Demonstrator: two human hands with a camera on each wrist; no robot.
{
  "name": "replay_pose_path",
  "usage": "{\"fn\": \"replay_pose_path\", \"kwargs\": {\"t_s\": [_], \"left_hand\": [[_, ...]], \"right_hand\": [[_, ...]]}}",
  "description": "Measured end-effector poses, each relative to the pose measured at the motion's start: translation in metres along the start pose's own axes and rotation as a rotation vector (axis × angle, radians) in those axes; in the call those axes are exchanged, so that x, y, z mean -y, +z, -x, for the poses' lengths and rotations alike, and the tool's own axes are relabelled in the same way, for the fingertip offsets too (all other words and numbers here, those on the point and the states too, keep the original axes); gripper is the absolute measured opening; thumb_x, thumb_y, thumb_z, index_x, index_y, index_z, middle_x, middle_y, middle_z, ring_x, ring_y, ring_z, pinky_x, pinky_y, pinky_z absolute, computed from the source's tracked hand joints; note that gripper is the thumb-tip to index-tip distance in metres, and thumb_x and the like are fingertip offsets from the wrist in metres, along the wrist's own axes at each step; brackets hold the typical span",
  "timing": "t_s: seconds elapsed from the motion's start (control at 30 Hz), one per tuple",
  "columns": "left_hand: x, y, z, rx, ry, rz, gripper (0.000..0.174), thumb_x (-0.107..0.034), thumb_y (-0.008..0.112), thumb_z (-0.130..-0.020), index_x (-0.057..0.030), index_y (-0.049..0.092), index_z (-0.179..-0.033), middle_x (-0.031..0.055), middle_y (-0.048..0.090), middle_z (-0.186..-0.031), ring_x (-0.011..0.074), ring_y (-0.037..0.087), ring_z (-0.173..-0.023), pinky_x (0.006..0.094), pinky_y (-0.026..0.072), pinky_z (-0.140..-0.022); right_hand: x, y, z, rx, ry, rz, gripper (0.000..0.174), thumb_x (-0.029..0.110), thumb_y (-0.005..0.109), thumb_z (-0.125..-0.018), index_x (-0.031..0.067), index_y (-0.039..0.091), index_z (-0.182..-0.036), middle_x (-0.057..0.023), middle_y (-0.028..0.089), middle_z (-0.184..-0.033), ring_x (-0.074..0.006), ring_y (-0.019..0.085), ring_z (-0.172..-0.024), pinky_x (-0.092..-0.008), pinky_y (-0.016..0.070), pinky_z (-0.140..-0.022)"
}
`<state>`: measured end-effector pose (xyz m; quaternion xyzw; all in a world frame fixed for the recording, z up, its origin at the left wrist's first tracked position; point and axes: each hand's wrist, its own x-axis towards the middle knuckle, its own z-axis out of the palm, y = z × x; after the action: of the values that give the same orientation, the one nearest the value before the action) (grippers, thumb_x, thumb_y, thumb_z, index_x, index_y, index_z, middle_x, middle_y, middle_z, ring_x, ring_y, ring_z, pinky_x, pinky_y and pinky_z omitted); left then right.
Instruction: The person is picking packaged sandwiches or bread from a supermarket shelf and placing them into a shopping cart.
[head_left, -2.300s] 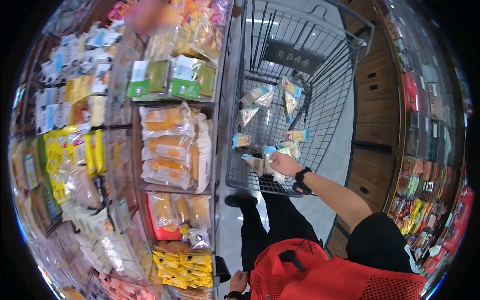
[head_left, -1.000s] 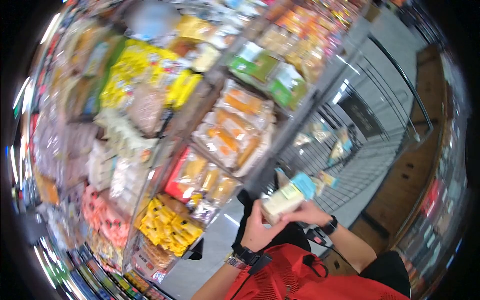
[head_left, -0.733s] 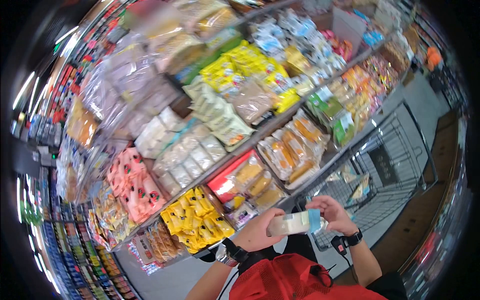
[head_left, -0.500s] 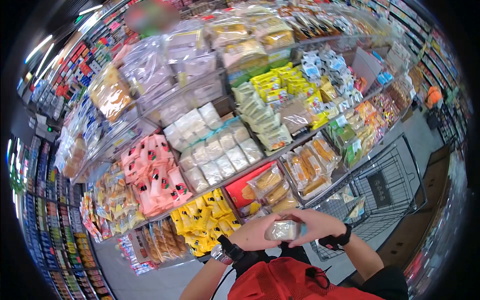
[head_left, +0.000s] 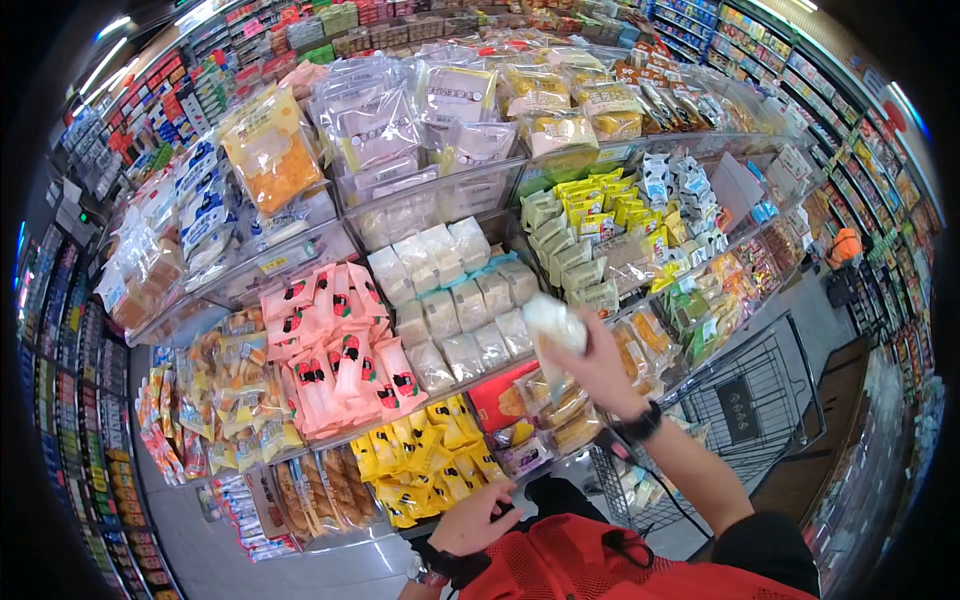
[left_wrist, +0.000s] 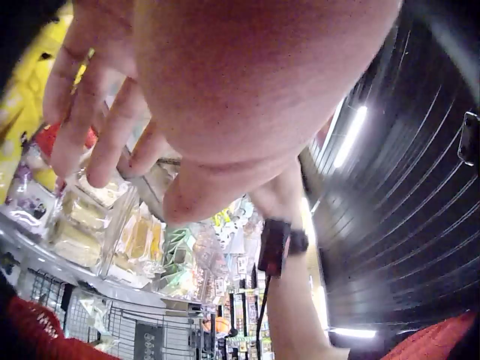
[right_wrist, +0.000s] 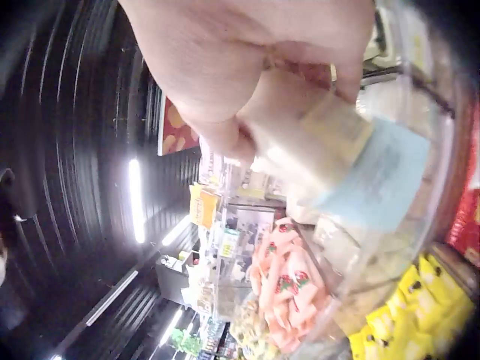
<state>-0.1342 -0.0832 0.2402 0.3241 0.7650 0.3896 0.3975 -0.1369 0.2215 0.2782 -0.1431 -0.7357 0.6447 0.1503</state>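
My right hand grips a whitish wrapped bread pack, blurred in the head view. The right wrist view shows the pack's light blue end sticking out past the fingers. Behind it lie rows of similar white packs in a shelf bin, and the held pack overlaps their right front edge. My left hand holds nothing. It hovers by the front of the yellow packets, its fingers loosely extended in the left wrist view.
Pink packets fill the bin left of the white packs. To the right are packs of long yellow bread and green pouches. A wire shopping cart stands at the right, with several packs inside. Clear partitions divide the tiers.
My right hand took a pack from the cart and both hands turned it. Now the left hand has let go, and the right carries it up to the white packs. The view has swung left.
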Motion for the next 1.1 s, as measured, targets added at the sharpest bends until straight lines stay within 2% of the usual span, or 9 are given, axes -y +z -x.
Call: {"fn": "replay_pose_path", "kwargs": {"t_s": [0.07, 0.23, 0.37, 0.47, 0.53, 0.73, 0.83, 0.9, 1.1], "left_hand": [[0.003, 0.011, 0.010, 0.052, -0.024, 0.007, 0.059, -0.038, 0.072, -0.097, -0.0045, 0.052, -0.141, 0.0150, 0.070, -0.115, 0.0281, 0.070, -0.098, 0.0372, 0.0566, -0.086], [0.015, 0.047, 0.029, 0.061, -0.055, 0.040, 0.051, -0.037, 0.069, -0.100, -0.0048, 0.058, -0.138, 0.0155, 0.071, -0.114, 0.0287, 0.070, -0.102, 0.0373, 0.0561, -0.089], [0.020, 0.055, 0.031, 0.027, -0.031, 0.024, 0.043, -0.037, 0.065, -0.100, -0.0055, 0.059, -0.129, 0.0148, 0.072, -0.110, 0.0321, 0.072, -0.101, 0.0410, 0.0574, -0.082], [0.023, 0.053, 0.031, -0.014, -0.040, 0.047, 0.042, -0.037, 0.065, -0.100, -0.0059, 0.058, -0.129, 0.0141, 0.072, -0.108, 0.0321, 0.071, -0.101, 0.0417, 0.0570, -0.083], [0.022, 0.047, 0.028, -0.026, -0.047, 0.036, 0.042, -0.036, 0.065, -0.100, -0.0061, 0.058, -0.128, 0.0136, 0.072, -0.107, 0.0320, 0.071, -0.101, 0.0421, 0.0569, -0.083], [0.027, 0.045, 0.023, -0.063, -0.059, -0.008, 0.042, -0.036, 0.066, -0.099, -0.0071, 0.058, -0.128, 0.0126, 0.072, -0.105, 0.0324, 0.071, -0.101, 0.0429, 0.0564, -0.083], [0.029, 0.044, 0.021, -0.077, -0.046, -0.017, 0.042, -0.037, 0.066, -0.099, -0.0076, 0.058, -0.128, 0.0125, 0.072, -0.105, 0.0325, 0.071, -0.101, 0.0433, 0.0564, -0.082], [0.030, 0.043, 0.021, -0.083, -0.043, -0.021, 0.042, -0.037, 0.066, -0.099, -0.0079, 0.058, -0.128, 0.0125, 0.072, -0.105, 0.0325, 0.071, -0.101, 0.0434, 0.0564, -0.082], [0.041, 0.043, 0.026, -0.121, -0.036, -0.004, 0.043, -0.039, 0.064, -0.099, -0.0082, 0.058, -0.128, 0.0128, 0.071, -0.104, 0.0327, 0.070, -0.098, 0.0448, 0.0561, -0.081]], "right_hand": [[0.020, 0.017, -0.056, -0.114, -0.058, -0.054, 0.061, 0.011, 0.085, -0.086, 0.0009, 0.053, -0.136, -0.0071, 0.067, -0.119, -0.0138, 0.065, -0.108, -0.0301, 0.0545, -0.094], [-0.015, 0.053, -0.178, -0.377, -0.283, 0.074, 0.064, 0.015, 0.085, -0.084, -0.0001, 0.053, -0.136, -0.0117, 0.067, -0.123, -0.0174, 0.066, -0.107, -0.0315, 0.0536, -0.093], [-0.006, 0.076, -0.199, -0.537, -0.168, 0.255, 0.070, 0.023, 0.086, -0.080, -0.0023, 0.052, -0.136, -0.0194, 0.070, -0.119, -0.0259, 0.068, -0.107, -0.0375, 0.0533, -0.094], [-0.028, 0.085, -0.218, -0.573, -0.217, 0.171, 0.064, 0.018, 0.085, -0.080, -0.0008, 0.054, -0.133, -0.0238, 0.070, -0.118, -0.0357, 0.069, -0.111, -0.0432, 0.0526, -0.096], [-0.037, 0.086, -0.227, -0.551, -0.250, 0.183, 0.069, 0.021, 0.087, -0.081, -0.0031, 0.051, -0.135, -0.0231, 0.069, -0.119, -0.0306, 0.068, -0.107, -0.0402, 0.0527, -0.094], [-0.074, 0.092, -0.241, -0.560, -0.444, 0.359, 0.066, 0.015, 0.083, -0.084, -0.0046, 0.047, -0.135, -0.0247, 0.066, -0.115, -0.0369, 0.066, -0.106, -0.0422, 0.0506, -0.096], [-0.087, 0.096, -0.250, -0.548, -0.371, 0.480, 0.066, 0.012, 0.081, -0.084, -0.0050, 0.045, -0.137, -0.0266, 0.060, -0.121, -0.0409, 0.061, -0.113, -0.0436, 0.0480, -0.100], [-0.087, 0.102, -0.253, -0.587, -0.492, 0.566, 0.066, 0.010, 0.077, -0.085, -0.0028, 0.043, -0.140, -0.0287, 0.054, -0.129, -0.0454, 0.055, -0.120, -0.0466, 0.0464, -0.104], [-0.073, 0.101, -0.247, -0.405, -0.211, 0.570, 0.063, 0.009, 0.069, -0.091, 0.0042, 0.041, -0.148, -0.0298, 0.051, -0.135, -0.0503, 0.051, -0.123, -0.0494, 0.0459, -0.107]]}}
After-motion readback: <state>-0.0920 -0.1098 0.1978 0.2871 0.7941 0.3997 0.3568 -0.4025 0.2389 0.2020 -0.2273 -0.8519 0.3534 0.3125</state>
